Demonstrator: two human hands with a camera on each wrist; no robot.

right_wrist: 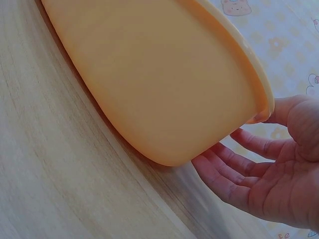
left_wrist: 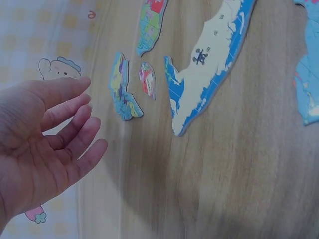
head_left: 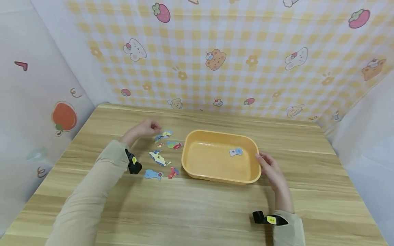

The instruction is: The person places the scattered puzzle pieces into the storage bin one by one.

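A yellow plastic tray stands on the table, with a small blue-and-white piece lying inside it. At the tray's right end my right hand grips the wall, thumb over the rim and fingers against the outside in the right wrist view. My left hand hovers beside the map puzzle pieces left of the tray, its fingers loosely bent and holding nothing. Nearest to it is a blue-and-yellow piece. A small red piece and a larger cream-and-blue piece lie beyond that.
More puzzle pieces lie left of the tray: a green-and-red piece, a light blue piece and a red-and-blue piece. Behind the wooden table hangs a yellow checked cloth with cartoon prints.
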